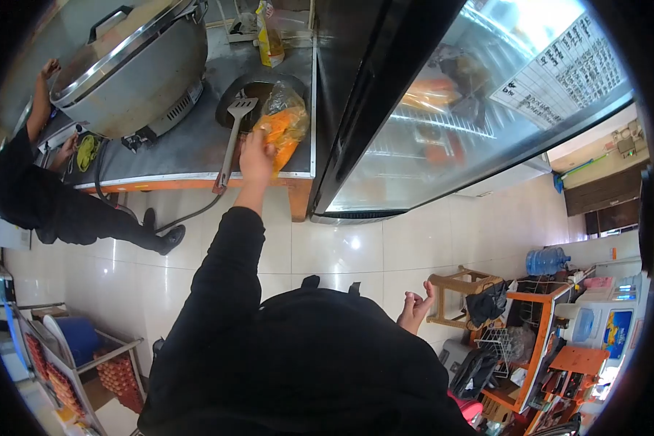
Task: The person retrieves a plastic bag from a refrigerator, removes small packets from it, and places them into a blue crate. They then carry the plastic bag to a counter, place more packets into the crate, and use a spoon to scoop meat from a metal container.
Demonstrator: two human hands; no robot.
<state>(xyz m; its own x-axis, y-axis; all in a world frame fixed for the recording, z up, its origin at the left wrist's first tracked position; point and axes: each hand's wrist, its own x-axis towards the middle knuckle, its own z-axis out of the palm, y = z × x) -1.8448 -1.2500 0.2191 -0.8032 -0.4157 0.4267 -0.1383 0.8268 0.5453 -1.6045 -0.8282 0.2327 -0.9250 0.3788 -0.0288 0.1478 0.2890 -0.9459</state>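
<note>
Handwriting point(559, 73) too small to read; cooker point(134, 80) cut off by top edge.

A large metal pot point(134, 76) is at the upper left, and a yellow packet point(270, 40) stands to the right of it. In front of this pot there is another person point(40, 200) in black clothes. The fridge point(407, 163) has a glass door, on which one sees a white sheet point(559, 69) with handwriting. At the lower left, a rack point(109, 355) is beside a blue tub point(80, 339). On the right are a wooden stool point(449, 285), a blue bottle point(547, 260) and a black backpack point(474, 372).
</note>
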